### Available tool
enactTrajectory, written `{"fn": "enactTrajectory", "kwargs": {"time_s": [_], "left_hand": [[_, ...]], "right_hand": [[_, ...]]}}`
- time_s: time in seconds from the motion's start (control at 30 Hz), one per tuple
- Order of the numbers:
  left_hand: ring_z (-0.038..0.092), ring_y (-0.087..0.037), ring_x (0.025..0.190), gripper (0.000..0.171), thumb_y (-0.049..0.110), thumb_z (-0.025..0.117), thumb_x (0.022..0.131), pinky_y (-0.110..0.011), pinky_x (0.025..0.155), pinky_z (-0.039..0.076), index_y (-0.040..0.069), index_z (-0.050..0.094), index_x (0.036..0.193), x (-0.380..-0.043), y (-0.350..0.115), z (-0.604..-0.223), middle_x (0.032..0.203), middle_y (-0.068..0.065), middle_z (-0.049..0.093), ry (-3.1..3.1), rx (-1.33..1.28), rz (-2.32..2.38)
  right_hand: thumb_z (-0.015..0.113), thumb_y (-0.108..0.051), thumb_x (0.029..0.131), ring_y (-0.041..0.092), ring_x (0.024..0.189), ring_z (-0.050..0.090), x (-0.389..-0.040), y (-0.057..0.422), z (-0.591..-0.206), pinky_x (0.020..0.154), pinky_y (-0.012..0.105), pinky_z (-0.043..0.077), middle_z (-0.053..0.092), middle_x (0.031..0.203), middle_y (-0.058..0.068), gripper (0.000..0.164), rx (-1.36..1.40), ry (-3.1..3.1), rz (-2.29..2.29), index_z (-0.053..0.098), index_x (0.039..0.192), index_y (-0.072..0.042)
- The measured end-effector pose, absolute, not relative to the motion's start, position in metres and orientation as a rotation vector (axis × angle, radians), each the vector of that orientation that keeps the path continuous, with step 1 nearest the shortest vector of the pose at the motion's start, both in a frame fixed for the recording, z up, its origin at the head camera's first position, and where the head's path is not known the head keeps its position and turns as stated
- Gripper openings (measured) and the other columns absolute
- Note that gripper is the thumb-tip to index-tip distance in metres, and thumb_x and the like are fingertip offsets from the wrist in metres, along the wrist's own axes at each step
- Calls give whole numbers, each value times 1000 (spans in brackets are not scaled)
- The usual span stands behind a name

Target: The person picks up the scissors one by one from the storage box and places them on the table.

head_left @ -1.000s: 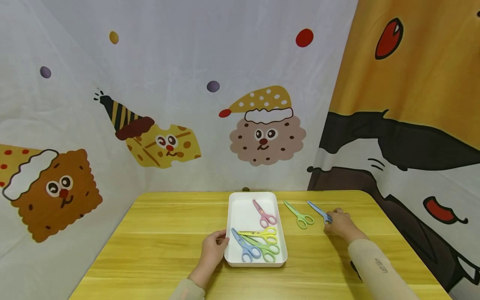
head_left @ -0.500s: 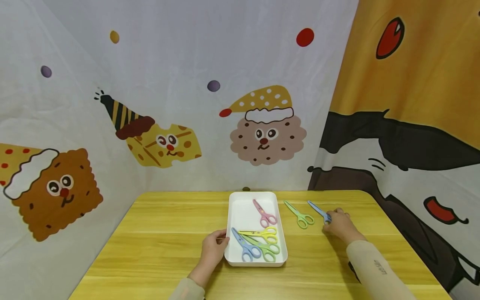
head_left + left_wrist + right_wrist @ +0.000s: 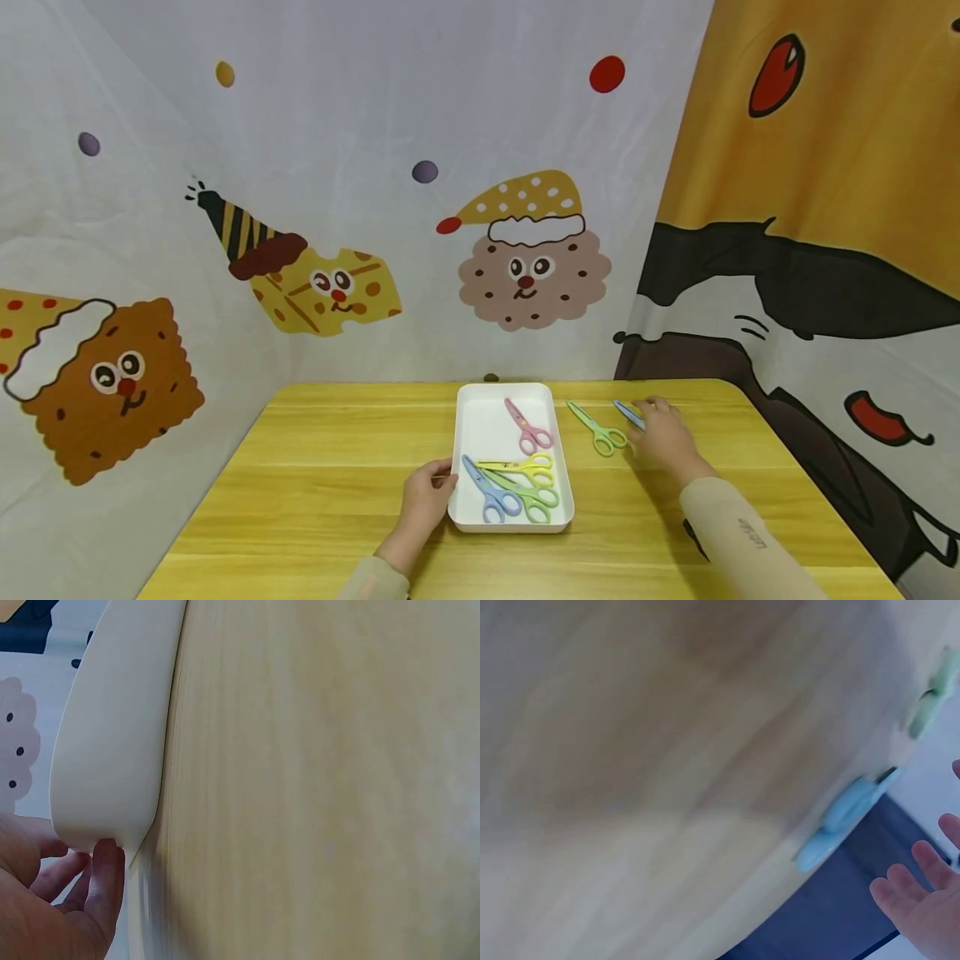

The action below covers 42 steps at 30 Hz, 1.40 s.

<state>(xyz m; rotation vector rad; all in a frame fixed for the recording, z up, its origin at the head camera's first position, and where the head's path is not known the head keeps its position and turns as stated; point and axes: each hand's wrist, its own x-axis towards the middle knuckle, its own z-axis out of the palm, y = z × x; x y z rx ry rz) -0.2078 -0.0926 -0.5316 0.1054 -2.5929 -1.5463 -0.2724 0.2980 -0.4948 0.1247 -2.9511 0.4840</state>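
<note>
Standing well apart, hands [image 3: 425, 504] respectively grip tray [image 3: 480, 425] edge, hover over blue scissors [image 3: 629, 414].

The tray [image 3: 480, 417] is white, the scissors [image 3: 628, 414] blue, green, yellow and pink, the table [image 3: 330, 467] yellow wood-grained.

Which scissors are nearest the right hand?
The blue scissors on the table, partly behind the right hand. The other blue pair is in the tray; all others lie farther left.

We look ahead and down from the head over the table [image 3: 322, 483], closely from left wrist along one tray edge [image 3: 112, 735], from right wrist at loose blue scissors [image 3: 847, 806] the head shares.
</note>
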Motion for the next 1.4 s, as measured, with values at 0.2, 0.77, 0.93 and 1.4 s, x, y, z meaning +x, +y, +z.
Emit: {"fn": "enactTrajectory", "kwargs": {"time_s": [0.2, 0.77, 0.93, 1.4], "left_hand": [[63, -19, 87, 25, 5, 66, 86, -27, 71, 56, 0, 68, 111, -207, -92, -530, 103, -13, 69, -2589, 104, -1545], [64, -20, 85, 25, 3, 66, 85, -28, 71, 56, -1, 68, 110, -205, -92, -530, 102, -14, 69, -2585, 69, -1531], [63, -19, 85, 25, 3, 66, 85, -28, 70, 56, -2, 68, 110, -205, -92, -530, 102, -14, 69, -2586, 78, -1530], [63, -19, 85, 25, 4, 66, 86, -28, 70, 56, -2, 67, 110, -206, -93, -529, 102, -14, 69, -2585, 91, -1549]], "right_hand": [[65, -26, 86, 53, 124, 36, -276, 277, -491, 99, 67, 33, 39, 137, 32, 59, 236, -2901, 430, 46, 136, 1], [68, -34, 86, 51, 133, 28, -272, 221, -481, 104, 68, 25, 35, 146, 26, 62, 465, -2845, 398, 47, 137, -6], [64, -39, 88, 51, 136, 21, -272, 211, -482, 105, 70, 21, 28, 150, 26, 65, 486, -2886, 415, 44, 140, -6], [58, -46, 90, 45, 142, 8, -279, 181, -484, 111, 66, 12, 11, 157, 19, 72, 535, -3051, 450, 31, 149, -15]]}}
